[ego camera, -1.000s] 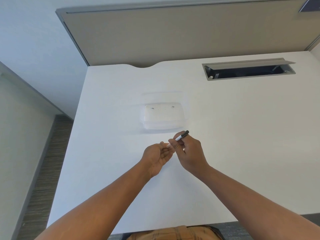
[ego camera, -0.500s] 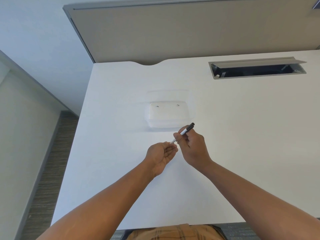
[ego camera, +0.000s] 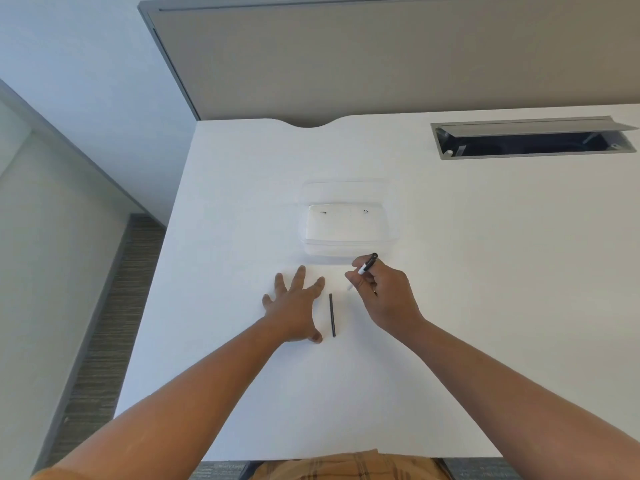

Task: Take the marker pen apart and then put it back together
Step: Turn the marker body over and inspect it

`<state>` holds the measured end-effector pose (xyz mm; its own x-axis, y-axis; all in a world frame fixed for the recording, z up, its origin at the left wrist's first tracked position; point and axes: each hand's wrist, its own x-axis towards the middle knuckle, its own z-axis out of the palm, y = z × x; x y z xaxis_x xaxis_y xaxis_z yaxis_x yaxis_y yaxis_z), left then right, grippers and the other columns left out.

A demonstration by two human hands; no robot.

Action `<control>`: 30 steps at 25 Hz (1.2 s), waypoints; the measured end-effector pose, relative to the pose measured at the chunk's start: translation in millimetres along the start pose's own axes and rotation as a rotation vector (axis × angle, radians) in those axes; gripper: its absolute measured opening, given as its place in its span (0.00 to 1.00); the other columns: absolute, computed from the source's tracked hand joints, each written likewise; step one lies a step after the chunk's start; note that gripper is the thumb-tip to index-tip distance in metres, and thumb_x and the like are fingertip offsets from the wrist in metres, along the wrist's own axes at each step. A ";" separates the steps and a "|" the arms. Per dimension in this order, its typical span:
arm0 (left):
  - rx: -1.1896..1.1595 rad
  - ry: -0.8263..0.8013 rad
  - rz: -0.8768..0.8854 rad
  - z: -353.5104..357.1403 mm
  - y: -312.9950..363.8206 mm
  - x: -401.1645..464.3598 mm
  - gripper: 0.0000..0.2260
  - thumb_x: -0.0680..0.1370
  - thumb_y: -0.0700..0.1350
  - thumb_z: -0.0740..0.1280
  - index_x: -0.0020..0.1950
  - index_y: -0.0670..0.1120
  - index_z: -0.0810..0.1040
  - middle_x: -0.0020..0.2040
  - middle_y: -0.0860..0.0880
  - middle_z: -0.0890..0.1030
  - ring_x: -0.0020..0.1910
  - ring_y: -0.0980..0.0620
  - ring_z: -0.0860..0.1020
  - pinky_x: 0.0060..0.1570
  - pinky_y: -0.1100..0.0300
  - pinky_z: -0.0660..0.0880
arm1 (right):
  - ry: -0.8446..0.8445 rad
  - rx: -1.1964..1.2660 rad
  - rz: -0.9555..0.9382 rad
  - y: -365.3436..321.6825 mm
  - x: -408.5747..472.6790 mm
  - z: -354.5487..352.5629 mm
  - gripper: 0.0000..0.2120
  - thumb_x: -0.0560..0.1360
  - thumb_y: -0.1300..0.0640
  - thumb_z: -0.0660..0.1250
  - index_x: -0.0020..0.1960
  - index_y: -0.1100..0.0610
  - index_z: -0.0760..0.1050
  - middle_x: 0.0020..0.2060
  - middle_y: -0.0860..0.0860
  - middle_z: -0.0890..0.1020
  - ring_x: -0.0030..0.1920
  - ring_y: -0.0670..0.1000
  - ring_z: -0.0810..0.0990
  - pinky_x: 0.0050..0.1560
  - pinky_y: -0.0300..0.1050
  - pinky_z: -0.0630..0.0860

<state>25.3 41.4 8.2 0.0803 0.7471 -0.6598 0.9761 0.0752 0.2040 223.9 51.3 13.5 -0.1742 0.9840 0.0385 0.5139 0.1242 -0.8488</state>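
My right hand (ego camera: pixel 384 296) grips the marker pen body (ego camera: pixel 366 266), a white barrel with a black end pointing up and to the right. A thin black rod, the pen's ink core (ego camera: pixel 332 315), lies on the white desk (ego camera: pixel 485 271) between my hands, running near to far. My left hand (ego camera: pixel 294 303) lies flat on the desk just left of the rod, fingers spread, holding nothing. The thumb tip is close to the rod's near end.
A clear plastic container (ego camera: pixel 348 226) stands just beyond my hands. A grey cable hatch (ego camera: pixel 533 138) is open at the back right of the desk. A grey partition panel (ego camera: pixel 381 57) rises behind the desk. The desk's left edge drops to the floor.
My left hand has let go of the black rod, which now lies on the desk, and has opened flat beside it. My right hand keeps the pen body.
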 end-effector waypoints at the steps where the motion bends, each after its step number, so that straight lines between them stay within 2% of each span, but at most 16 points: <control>1: 0.040 -0.016 0.006 0.6 0.2 -0.3 0.54 0.67 0.54 0.79 0.81 0.62 0.44 0.82 0.53 0.35 0.79 0.34 0.35 0.73 0.29 0.52 | -0.001 -0.046 -0.044 0.9 0.6 1.7 0.07 0.81 0.51 0.65 0.47 0.53 0.74 0.32 0.53 0.79 0.30 0.54 0.75 0.37 0.47 0.73; 4: 0.075 -0.016 0.012 2.4 -0.4 2.2 0.55 0.67 0.54 0.80 0.81 0.61 0.43 0.82 0.52 0.34 0.79 0.33 0.36 0.73 0.28 0.54 | -0.060 -0.183 -0.052 6.2 1.0 6.8 0.10 0.81 0.53 0.65 0.43 0.56 0.72 0.28 0.47 0.73 0.28 0.48 0.70 0.35 0.46 0.68; 8: 0.066 -0.001 0.009 2.0 -2.2 4.9 0.56 0.67 0.54 0.80 0.81 0.61 0.44 0.82 0.52 0.35 0.79 0.33 0.36 0.73 0.28 0.54 | -0.053 -0.145 -0.042 10.8 4.7 4.2 0.11 0.80 0.52 0.65 0.42 0.56 0.72 0.28 0.49 0.74 0.29 0.52 0.71 0.36 0.49 0.71; 11: 0.066 0.007 0.010 2.6 -1.6 4.5 0.55 0.67 0.53 0.80 0.81 0.61 0.44 0.82 0.52 0.35 0.79 0.33 0.36 0.73 0.28 0.54 | -0.105 -0.174 -0.008 7.1 10.1 2.0 0.11 0.80 0.56 0.66 0.41 0.57 0.69 0.25 0.48 0.69 0.27 0.52 0.67 0.34 0.48 0.68; 15: 0.054 0.015 0.016 3.3 -2.9 4.2 0.55 0.66 0.53 0.80 0.81 0.61 0.44 0.82 0.52 0.36 0.79 0.34 0.36 0.73 0.29 0.54 | -0.036 -0.084 -0.076 -2.6 13.1 2.5 0.11 0.80 0.50 0.62 0.42 0.55 0.71 0.32 0.54 0.79 0.31 0.58 0.74 0.36 0.51 0.74; 19: 0.046 0.022 0.021 3.9 -3.2 3.7 0.55 0.67 0.54 0.80 0.81 0.62 0.44 0.82 0.53 0.36 0.79 0.34 0.36 0.73 0.29 0.53 | 0.008 -0.108 -0.102 -3.4 3.9 5.8 0.10 0.81 0.54 0.64 0.43 0.56 0.72 0.32 0.53 0.79 0.30 0.56 0.72 0.35 0.49 0.74; 22: 0.045 0.017 0.017 3.6 -3.0 3.6 0.55 0.67 0.53 0.80 0.81 0.61 0.44 0.82 0.53 0.36 0.80 0.34 0.36 0.74 0.30 0.53 | -0.036 -0.138 -0.010 5.2 0.5 11.9 0.09 0.80 0.56 0.66 0.43 0.56 0.70 0.27 0.48 0.74 0.28 0.54 0.70 0.35 0.47 0.71; 25: 0.046 0.024 0.018 4.4 -3.8 1.8 0.55 0.67 0.54 0.80 0.81 0.61 0.44 0.82 0.53 0.36 0.80 0.35 0.36 0.74 0.30 0.53 | -0.078 -0.144 0.071 9.5 5.2 10.8 0.11 0.81 0.56 0.66 0.42 0.58 0.69 0.24 0.46 0.67 0.26 0.50 0.64 0.33 0.46 0.66; 27: 0.043 0.027 0.018 4.0 -5.1 2.9 0.55 0.67 0.54 0.80 0.81 0.61 0.44 0.82 0.53 0.36 0.80 0.35 0.36 0.74 0.30 0.53 | -0.059 -0.103 0.052 5.1 5.6 8.0 0.11 0.81 0.56 0.66 0.42 0.58 0.71 0.24 0.48 0.65 0.27 0.50 0.63 0.32 0.42 0.64; 30: 0.042 0.024 0.022 5.5 -5.1 3.4 0.55 0.66 0.54 0.80 0.81 0.61 0.44 0.82 0.53 0.36 0.80 0.35 0.36 0.74 0.30 0.53 | -0.055 -0.089 0.023 2.8 2.5 6.8 0.11 0.82 0.54 0.64 0.42 0.57 0.72 0.27 0.57 0.73 0.28 0.50 0.64 0.32 0.43 0.65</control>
<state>21.7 39.9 0.9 0.0975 0.7640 -0.6378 0.9818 0.0311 0.1872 219.2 53.3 7.7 -0.2058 0.9785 -0.0115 0.5905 0.1148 -0.7988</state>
